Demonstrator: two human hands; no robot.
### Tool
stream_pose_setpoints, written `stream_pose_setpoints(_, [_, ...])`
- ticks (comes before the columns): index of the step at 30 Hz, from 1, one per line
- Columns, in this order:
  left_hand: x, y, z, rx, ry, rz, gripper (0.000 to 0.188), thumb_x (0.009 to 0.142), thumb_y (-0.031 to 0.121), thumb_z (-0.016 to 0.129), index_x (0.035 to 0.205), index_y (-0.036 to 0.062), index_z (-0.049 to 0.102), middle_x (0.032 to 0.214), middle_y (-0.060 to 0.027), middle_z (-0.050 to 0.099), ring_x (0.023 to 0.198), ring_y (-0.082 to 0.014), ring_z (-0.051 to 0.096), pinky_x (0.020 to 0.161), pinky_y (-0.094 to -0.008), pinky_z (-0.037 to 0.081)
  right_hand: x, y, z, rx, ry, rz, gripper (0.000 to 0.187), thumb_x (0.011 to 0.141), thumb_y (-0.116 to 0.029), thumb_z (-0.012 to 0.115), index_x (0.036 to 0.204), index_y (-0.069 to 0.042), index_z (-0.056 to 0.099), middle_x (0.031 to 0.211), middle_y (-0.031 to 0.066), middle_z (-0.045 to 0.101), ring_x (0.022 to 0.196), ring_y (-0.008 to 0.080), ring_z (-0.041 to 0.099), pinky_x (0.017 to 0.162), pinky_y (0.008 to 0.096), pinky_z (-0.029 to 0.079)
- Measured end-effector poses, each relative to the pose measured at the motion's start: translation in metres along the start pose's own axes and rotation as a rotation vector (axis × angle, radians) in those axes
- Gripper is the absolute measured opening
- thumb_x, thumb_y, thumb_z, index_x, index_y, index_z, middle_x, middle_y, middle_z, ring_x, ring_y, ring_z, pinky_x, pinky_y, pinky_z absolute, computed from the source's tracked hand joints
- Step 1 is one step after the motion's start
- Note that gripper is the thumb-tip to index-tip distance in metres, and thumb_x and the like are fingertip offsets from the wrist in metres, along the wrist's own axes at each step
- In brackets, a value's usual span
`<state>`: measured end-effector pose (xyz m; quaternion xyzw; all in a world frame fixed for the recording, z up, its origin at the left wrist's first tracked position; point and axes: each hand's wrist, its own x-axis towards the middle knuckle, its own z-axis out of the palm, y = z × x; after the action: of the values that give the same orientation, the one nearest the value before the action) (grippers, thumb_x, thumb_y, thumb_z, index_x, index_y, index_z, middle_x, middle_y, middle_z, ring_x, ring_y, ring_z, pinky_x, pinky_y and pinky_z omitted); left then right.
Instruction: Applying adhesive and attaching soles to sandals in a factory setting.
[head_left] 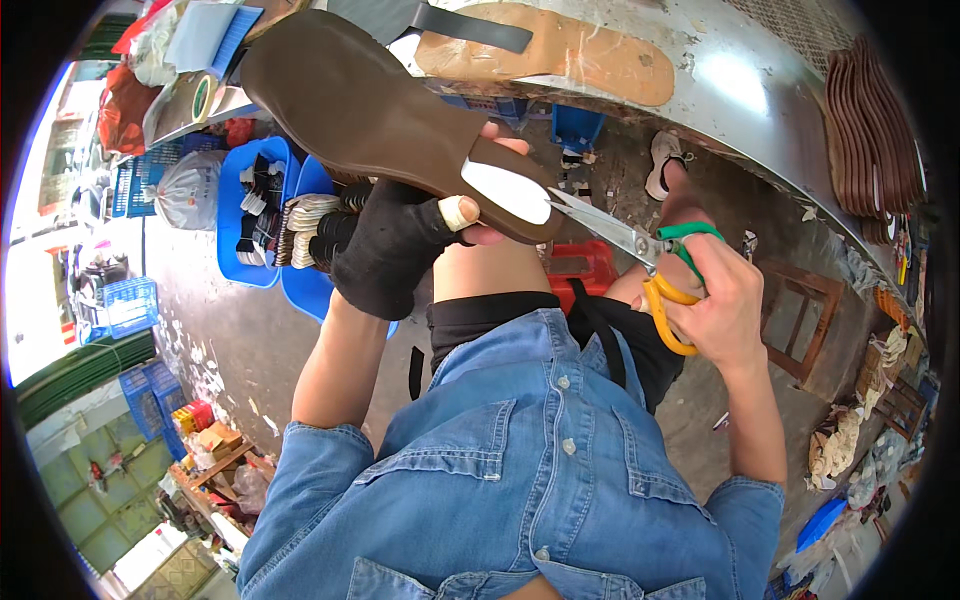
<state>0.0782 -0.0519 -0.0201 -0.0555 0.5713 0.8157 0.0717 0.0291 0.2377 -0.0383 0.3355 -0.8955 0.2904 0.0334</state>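
Note:
My left hand (400, 235), in a black fingerless glove with tape round the thumb, grips a brown shoe sole (350, 100) by its narrower heel end. A white patch (505, 192) covers part of that end, between the fingers and the thumb. In my right hand (725, 300) is a pair of scissors (625, 235) with one green and one yellow handle loop. Their blade tips reach the edge of the sole beside the white patch. Whether the tips touch the sole I cannot tell.
Ahead runs a metal worktable (735, 110) with a tan sole-shaped board (560, 60) and a dark strip (470, 28). A stack of brown soles (870, 130) stands at its right. Blue bins (235, 255) with soles are on the left floor. A red stool (590, 262) is below my hands.

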Motion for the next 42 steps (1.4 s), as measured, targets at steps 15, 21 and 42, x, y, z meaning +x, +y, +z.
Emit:
stream_pose_setpoints(15, [0.021,0.001,0.008,-0.029,-0.146,0.108,0.084,0.062,0.029,0.082,0.131,0.003,0.04,0.126,-0.0183,0.051,0.114,-0.0261,0.053,0.087,-0.0344,0.049,0.073,0.076,-0.041,-0.331,0.017,0.353,0.039,0.068,-0.031,0.073,0.085,0.001,0.058,0.081,0.0204,0.059,0.078,0.0391,0.058,0.068,0.0445,0.044])
stream_pose_setpoints(21, [0.04,-0.004,0.016,-0.098,-0.204,0.143,0.086,0.061,0.028,0.084,0.13,0.0026,0.04,0.126,-0.0184,0.052,0.117,-0.0269,0.051,0.098,-0.0384,0.041,0.088,0.065,-0.027,0.022,0.265,0.237,0.029,0.079,-0.02,0.064,0.101,-0.001,0.061,0.077,0.0093,0.059,0.07,0.0234,0.058,0.064,0.0328,0.045])
stream_pose_setpoints(42, [0.072,-0.004,0.018,-0.516,0.016,0.056,0.036,0.084,0.01,0.063,0.116,-0.0001,0.051,0.107,-0.0109,0.061,0.095,-0.0223,0.061,0.084,-0.0342,0.051,0.07,-0.019,0.001,1.194,0.251,0.19,0.038,0.082,-0.006,0.063,0.116,-0.001,0.048,0.093,0.0051,0.058,0.076,0.0081,0.057,0.061,0.0201,0.046])
